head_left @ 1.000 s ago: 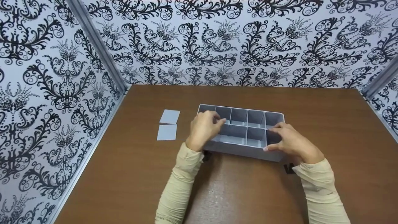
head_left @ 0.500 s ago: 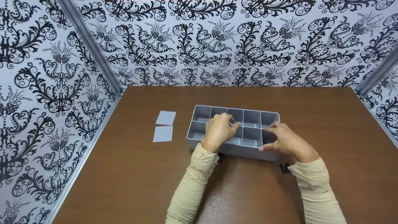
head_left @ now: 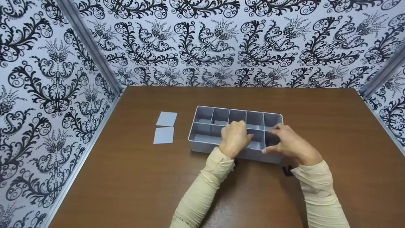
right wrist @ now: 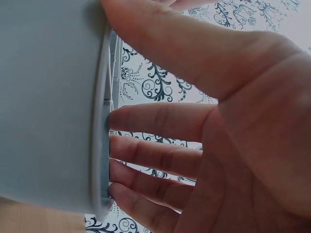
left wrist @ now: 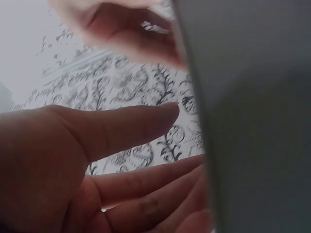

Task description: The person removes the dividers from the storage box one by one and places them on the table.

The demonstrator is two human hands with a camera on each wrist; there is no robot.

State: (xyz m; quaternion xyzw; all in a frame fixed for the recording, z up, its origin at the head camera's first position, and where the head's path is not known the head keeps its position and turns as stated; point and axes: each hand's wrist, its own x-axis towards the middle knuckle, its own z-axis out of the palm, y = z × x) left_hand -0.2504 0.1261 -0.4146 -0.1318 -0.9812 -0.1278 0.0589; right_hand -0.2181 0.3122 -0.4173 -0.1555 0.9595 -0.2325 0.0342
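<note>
A grey divided tray [head_left: 202,145] sat a little right of the middle of the head view, on the brown table [head_left: 133,177], with its long axis running left to right across the frame and slightly tilted, the right end a touch lower. Both hands were on its right half, directly in front of the person and close together, though not touching each other. The left hand [head_left: 234,138] reached over the near wall into the middle of the tray, fingers curled about an upright divider there; whether it actually pinched the divider could not be told from above, and the left wrist view showed only relaxed fingers [left wrist: 146,194] beside a grey wall [left wrist: 257,121]. The right hand [head_left: 289,144] clasped the right end of the tray, thumb on the near wall and fingers over the rim; the right wrist view showed fingertips [right wrist: 146,121] pressed against the rim of the tray [right wrist: 48,97]. The right hand held the end, the left hand lay nearer the centre. Counted: one tray, with two rows of five compartments where they showed, some hidden by the hands; two hands; and two loose grey square cards [head_left: 166,119], one above the other, lying flat on the table well to the left of the tray, nearer the left hand.
</note>
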